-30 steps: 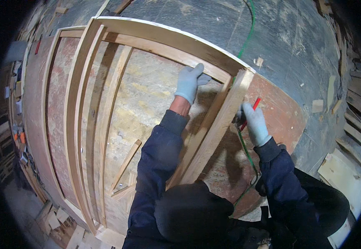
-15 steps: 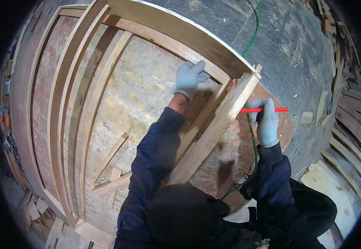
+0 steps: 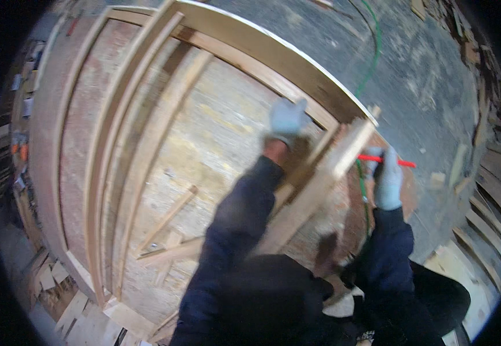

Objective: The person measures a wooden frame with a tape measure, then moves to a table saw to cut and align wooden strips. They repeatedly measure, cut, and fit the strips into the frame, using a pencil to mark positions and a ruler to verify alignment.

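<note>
Red pencil (image 3: 386,160) in R hand (image 3: 387,183) fingers.

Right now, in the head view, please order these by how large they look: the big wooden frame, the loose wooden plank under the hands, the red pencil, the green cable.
1. Big wooden frame
2. Loose wooden plank
3. Green cable, long but thin
4. Red pencil

Fisheye bending leaves plank and cable lengths unsure.

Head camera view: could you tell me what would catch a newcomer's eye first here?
Probably the big wooden frame filling the left and centre, lying over a worn board. Next, the gloved left hand gripping the frame's inner rail near a slanted plank, and the gloved right hand holding a red pencil beside a green cable.
</note>
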Tool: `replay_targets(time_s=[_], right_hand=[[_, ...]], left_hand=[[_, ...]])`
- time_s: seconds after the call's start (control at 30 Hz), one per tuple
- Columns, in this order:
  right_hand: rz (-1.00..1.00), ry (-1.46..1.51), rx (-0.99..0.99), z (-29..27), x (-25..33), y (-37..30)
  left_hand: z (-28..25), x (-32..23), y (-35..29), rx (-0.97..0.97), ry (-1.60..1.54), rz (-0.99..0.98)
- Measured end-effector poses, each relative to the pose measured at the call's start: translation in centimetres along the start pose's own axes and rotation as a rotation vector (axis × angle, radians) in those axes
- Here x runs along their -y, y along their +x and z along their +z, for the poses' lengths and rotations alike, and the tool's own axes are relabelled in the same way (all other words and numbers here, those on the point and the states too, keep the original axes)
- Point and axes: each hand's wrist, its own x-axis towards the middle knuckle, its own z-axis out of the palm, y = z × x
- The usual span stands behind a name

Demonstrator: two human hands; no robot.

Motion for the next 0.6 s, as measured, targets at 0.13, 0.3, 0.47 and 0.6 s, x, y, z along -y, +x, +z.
replay_targets(time_s=[0.13,0.3,0.47,0.6], right_hand=[[-0.045,0.002,-0.053,-0.9,0.6,1.2],[-0.007,0.047,-0.136,-2.0,-0.5,1.9],[-0.004,0.093,-0.092,-3.4,-2.5,2.6],[0.030,0.106,-0.096,-4.3,-3.7,2.5]], left_hand=[[0.0,-0.5,-0.3,0.002,-0.123,-0.026],[-0.1,-0.7,-1.1,0.023,-0.320,-0.048],[-0.3,-1.0,-1.1,0.051,-0.437,-0.036],[-0.4,-1.3,-1.1,0.051,-0.399,-0.051]])
